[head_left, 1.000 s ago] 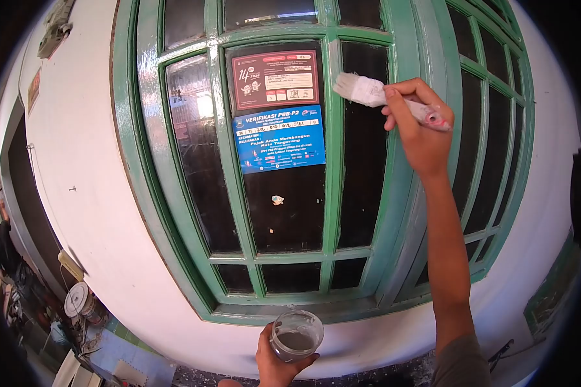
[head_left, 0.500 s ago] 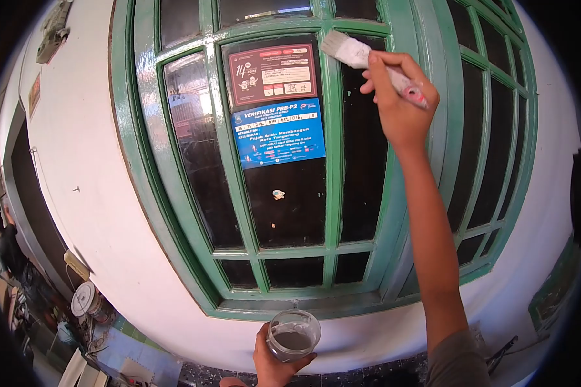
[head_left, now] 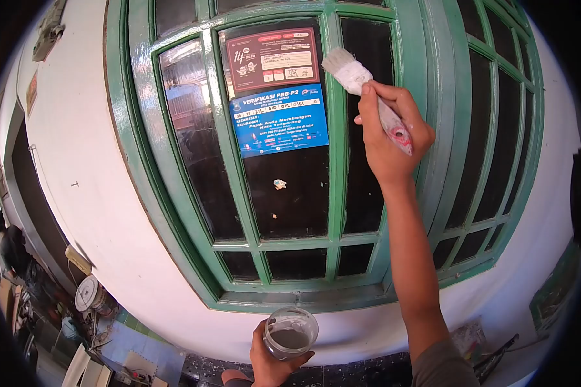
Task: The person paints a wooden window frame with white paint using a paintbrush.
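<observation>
My right hand (head_left: 397, 132) is closed round the handle of a paintbrush (head_left: 354, 74), whose pale bristles lie against or just in front of a green vertical window bar (head_left: 336, 129). The handle is white with reddish stains near its end. Low in the view, my left hand (head_left: 271, 361) grips a clear round container (head_left: 290, 332) with greyish liquid inside and white smears on its wall. Left of the brush, a maroon sticker (head_left: 271, 59) and a blue sticker (head_left: 279, 120) are on the dark glass.
A second green window (head_left: 490, 129) stands to the right. White wall (head_left: 90, 129) surrounds the frames. At the far left a person (head_left: 19, 258) stands by a doorway, near a paint bucket (head_left: 89, 293) and a roller (head_left: 77, 259). Dark tiles (head_left: 355, 375) cover the floor below.
My right hand and the brush have moved down along the green bar, with the brush turned more upright. The view has shifted slightly. My left hand still holds the container.
</observation>
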Demonstrator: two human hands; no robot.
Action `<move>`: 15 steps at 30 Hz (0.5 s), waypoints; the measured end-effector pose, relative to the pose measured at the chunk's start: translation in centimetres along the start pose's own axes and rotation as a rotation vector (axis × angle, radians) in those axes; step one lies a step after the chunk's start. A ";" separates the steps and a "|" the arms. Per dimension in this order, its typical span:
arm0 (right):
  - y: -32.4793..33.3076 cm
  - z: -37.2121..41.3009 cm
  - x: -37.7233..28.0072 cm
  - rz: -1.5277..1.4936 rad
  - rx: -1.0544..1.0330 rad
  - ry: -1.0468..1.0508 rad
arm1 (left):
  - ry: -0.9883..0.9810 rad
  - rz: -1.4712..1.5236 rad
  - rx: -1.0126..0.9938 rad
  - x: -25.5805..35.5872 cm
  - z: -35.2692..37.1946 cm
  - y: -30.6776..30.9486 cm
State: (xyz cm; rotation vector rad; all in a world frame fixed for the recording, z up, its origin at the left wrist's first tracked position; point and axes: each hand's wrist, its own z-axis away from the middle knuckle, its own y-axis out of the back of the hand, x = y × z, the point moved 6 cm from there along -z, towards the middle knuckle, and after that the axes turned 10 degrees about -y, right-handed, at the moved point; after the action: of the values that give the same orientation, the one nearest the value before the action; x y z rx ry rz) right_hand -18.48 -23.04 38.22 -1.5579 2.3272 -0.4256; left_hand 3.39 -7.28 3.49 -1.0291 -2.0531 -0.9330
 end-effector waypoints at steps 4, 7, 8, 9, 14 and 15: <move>0.5 1.4 0.4 -0.018 0.008 -0.034 | 0.004 -0.036 -0.003 0.7 -0.1 0.2; 0.9 2.5 0.6 -0.012 0.020 -0.063 | 0.018 -0.028 -0.018 0.8 -0.1 0.1; 1.1 2.9 0.6 -0.008 0.020 -0.071 | 0.010 -0.037 -0.023 0.7 -0.1 0.1; 1.2 3.3 0.5 -0.005 0.019 -0.081 | 0.004 -0.046 -0.028 0.9 -0.1 0.1; 2.2 5.2 0.4 0.019 0.011 -0.119 | 0.029 0.023 -0.025 0.3 0.2 -0.1; 2.4 5.6 0.5 0.024 0.008 -0.134 | 0.052 0.063 -0.027 -0.2 0.3 -0.2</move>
State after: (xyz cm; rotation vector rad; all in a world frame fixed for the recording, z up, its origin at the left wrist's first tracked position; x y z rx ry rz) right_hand -18.38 -23.02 32.08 -1.5054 2.2378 -0.3145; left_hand 3.29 -7.17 3.09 -1.0663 -1.9600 -0.9474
